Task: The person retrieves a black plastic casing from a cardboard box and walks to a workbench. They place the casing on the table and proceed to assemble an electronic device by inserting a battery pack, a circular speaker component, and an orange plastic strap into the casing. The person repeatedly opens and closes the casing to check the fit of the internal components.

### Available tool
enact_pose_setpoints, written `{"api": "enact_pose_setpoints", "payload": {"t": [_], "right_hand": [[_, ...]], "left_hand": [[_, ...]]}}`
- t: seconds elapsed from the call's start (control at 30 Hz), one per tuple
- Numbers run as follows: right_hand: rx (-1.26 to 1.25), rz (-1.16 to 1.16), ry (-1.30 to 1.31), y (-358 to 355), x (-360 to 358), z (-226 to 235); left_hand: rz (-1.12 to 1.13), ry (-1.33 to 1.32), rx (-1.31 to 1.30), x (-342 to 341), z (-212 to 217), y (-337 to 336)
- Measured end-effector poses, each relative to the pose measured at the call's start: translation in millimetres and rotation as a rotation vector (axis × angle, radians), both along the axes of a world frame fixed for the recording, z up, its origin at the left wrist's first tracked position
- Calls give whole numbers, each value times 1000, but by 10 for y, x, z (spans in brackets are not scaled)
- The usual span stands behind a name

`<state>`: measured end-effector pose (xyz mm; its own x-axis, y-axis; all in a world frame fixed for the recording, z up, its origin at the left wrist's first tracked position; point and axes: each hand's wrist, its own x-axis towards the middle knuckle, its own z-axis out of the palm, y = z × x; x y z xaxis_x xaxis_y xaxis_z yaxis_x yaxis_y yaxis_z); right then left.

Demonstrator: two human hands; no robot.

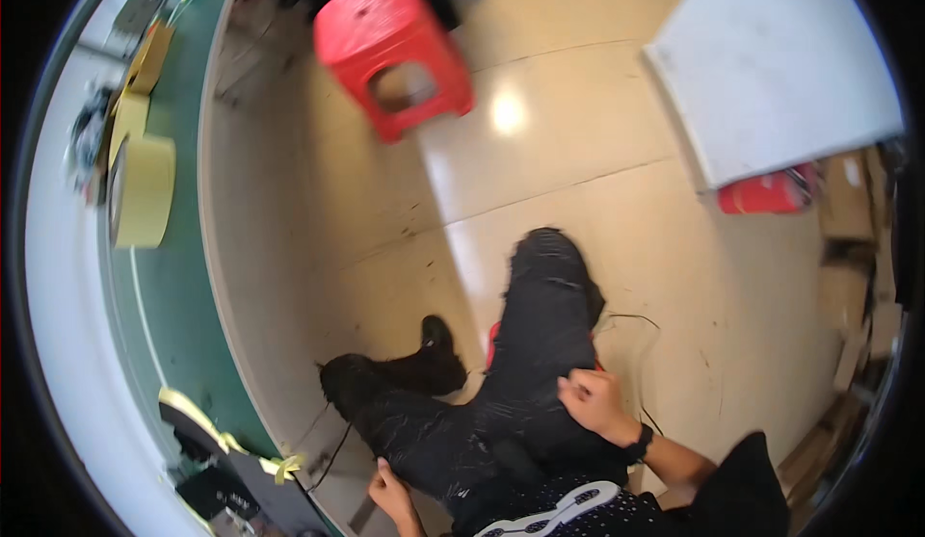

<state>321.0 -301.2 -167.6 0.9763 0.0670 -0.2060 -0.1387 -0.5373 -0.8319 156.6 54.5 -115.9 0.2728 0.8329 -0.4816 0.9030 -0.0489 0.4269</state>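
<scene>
My right hand rests on my right thigh with its fingers loosely curled, and nothing shows in it. A dark band circles that wrist. Low in the view, my left hand lies against the outer side of my left thigh, its fingers bent inward and partly hidden; no object shows there. Both hands touch or nearly touch my black trousers, which are covered in pale threads or creases. I am seated with my knees apart, and a bit of red seat peeks out beside my right leg. One black shoe is on the floor.
A green-topped workbench runs along my left, bearing a large yellow tape roll and a dark strip with yellow edging. Ahead stands a red plastic stool. At right are a white table, a red object, cardboard boxes and a floor cable.
</scene>
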Motion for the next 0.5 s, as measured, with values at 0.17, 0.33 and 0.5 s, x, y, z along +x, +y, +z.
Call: {"api": "enact_pose_setpoints", "payload": {"t": [0.17, 0.33, 0.5], "right_hand": [[-37, -13, 51, 613, 220, -140], [-41, 170, 100, 894, 415, -154], [-202, 207, 158, 882, 573, 331]], "left_hand": [[87, -293, 66, 413, -95, 670], [187, -505, -191, 693, -296, 923], [521, -419, -500, 991, 73, 523]]}}
